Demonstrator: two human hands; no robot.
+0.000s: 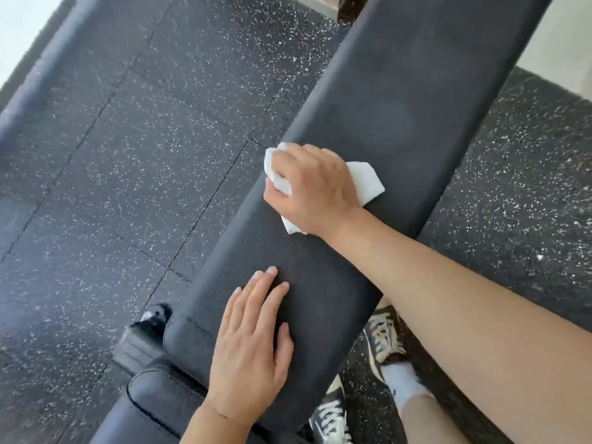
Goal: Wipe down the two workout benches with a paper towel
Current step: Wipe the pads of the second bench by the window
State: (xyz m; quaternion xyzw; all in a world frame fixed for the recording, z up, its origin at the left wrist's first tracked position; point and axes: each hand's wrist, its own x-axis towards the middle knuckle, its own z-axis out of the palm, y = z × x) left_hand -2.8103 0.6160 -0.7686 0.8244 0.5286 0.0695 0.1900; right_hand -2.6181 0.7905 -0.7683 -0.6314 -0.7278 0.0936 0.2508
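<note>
With the left hand (248,344) flat on the bench (368,129) as a brace, the right hand (312,187) gripping the paper towel (365,181) should probably wipe firmly, in overlapping strokes, beyond itself.

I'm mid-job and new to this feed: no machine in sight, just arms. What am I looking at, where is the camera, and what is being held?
There is no robot here. A person does the work with bare hands, and the single picture comes from a camera worn on their head, looking forward and down. The long black padded thing running diagonally is a workout bench. The right hand has its grip on a white paper towel, pressed against the pad near its left edge. The left hand rests flat on the bench closer to the camera, fingers straight, holding nothing. Below is speckled black rubber floor, and the person's sneakers show at bottom right. Only this one bench can be clearly made out.
</note>
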